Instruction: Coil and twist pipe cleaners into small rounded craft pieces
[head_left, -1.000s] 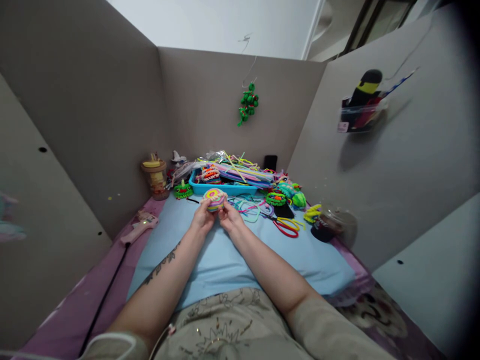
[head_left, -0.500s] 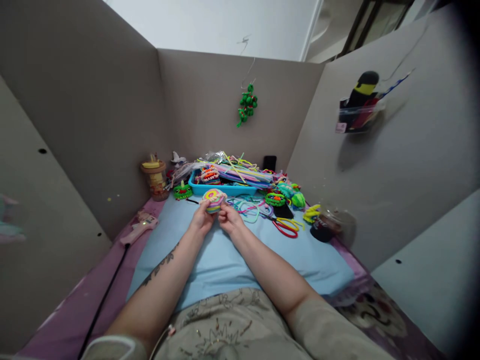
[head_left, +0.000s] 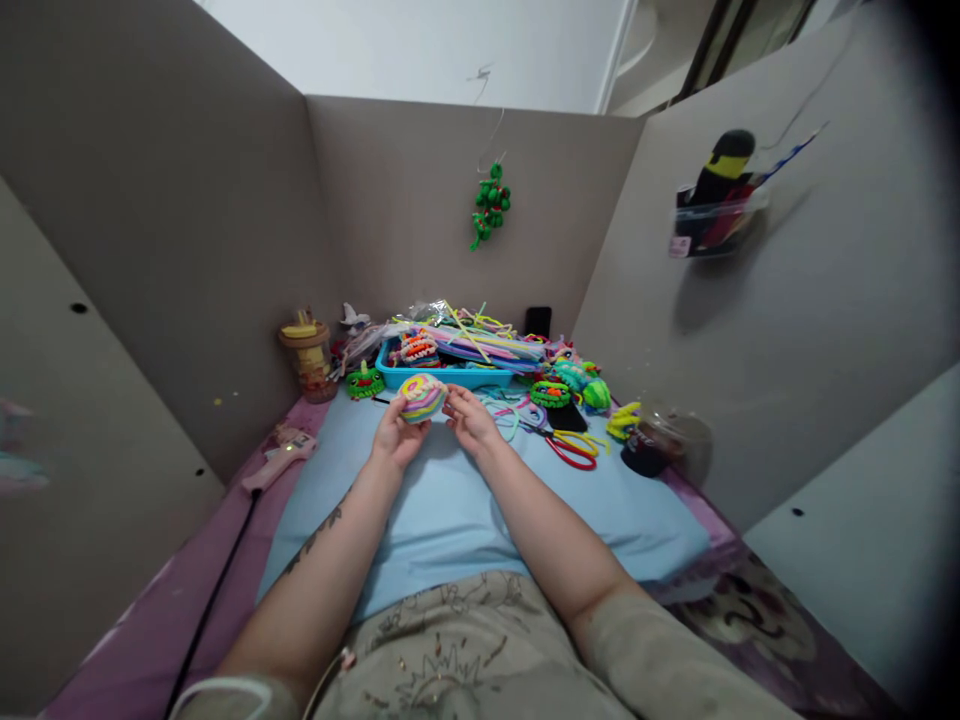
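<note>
A round, striped ball of fuzzy pipe cleaners [head_left: 422,397] in pink, yellow, white and purple is held above the blue cloth [head_left: 465,520]. My left hand [head_left: 399,436] grips it from the left and below, fingers wrapped around its underside. At its right edge, the fingertips of my right hand [head_left: 470,420] are pinched together against the rim; any strand between them is too small to make out. Loose pipe cleaners [head_left: 517,408] lie just beyond my right hand. Scissors [head_left: 574,448] with red and yellow handles rest to the right.
Behind the ball, a blue tray [head_left: 450,379] overflows with pipe cleaners. Green fuzzy figures [head_left: 551,394] sit to its right, near a dark cup [head_left: 646,452]. A pink glue gun [head_left: 281,458] with a black cord lies left, below a lidded jar [head_left: 313,365]. Grey panels surround the table.
The ball has turned and tilted slightly in my left hand, moving a little left. My right hand has shifted right and up, its fingers now at the ball's right edge.
</note>
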